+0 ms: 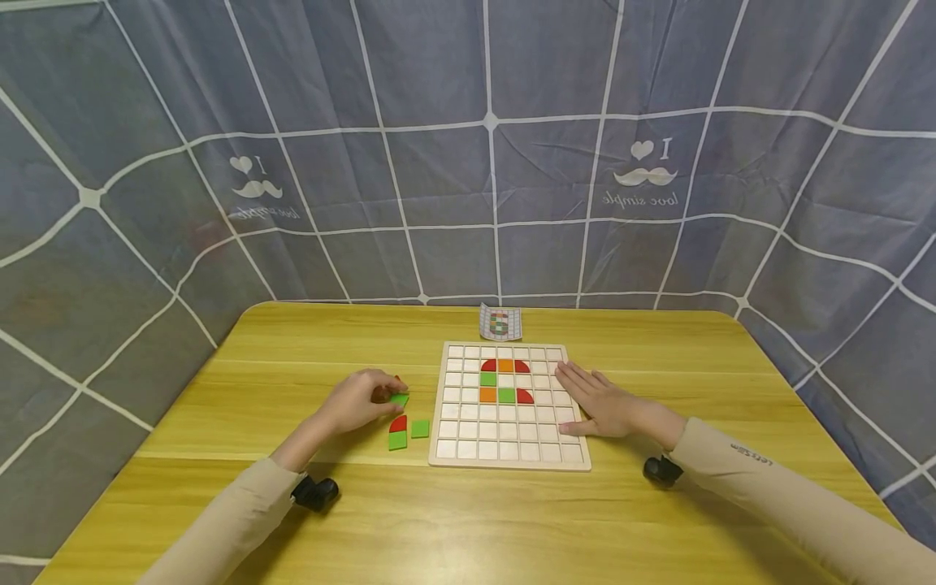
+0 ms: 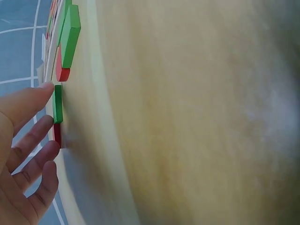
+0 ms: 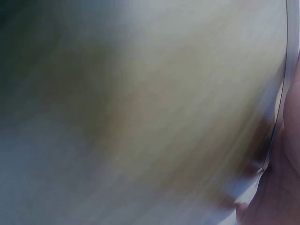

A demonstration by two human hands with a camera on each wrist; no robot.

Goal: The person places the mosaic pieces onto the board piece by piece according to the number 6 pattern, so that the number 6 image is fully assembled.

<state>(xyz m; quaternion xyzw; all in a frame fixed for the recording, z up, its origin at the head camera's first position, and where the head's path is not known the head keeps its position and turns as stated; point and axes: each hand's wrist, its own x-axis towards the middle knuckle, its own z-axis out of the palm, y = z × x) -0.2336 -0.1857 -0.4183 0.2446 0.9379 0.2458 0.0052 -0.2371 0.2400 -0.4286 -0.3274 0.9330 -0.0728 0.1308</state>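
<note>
A white grid board point(image 1: 468, 449) lies on the wooden table, with red quarter-round, orange and green tiles in its upper rows. My left hand point(image 1: 391, 396) is curled just left of the board. Its fingertips point(image 2: 46, 88) pinch the ends of a small green tile point(image 2: 57, 104) that lies on the table, and a red tile point(image 2: 56, 134) sits right beside it. My right hand point(image 1: 600, 402) rests flat with straight fingers on the board's right edge. In the right wrist view it shows only as a blurred patch of skin point(image 3: 281, 187).
Loose tiles lie left of the board: a red quarter-round point(image 1: 398, 423), a green piece point(image 1: 397, 440) and a green square point(image 1: 420, 428). A small pattern card point(image 1: 500, 322) lies beyond the board. A grey checked cloth point(image 1: 468, 162) hangs behind and beside the table.
</note>
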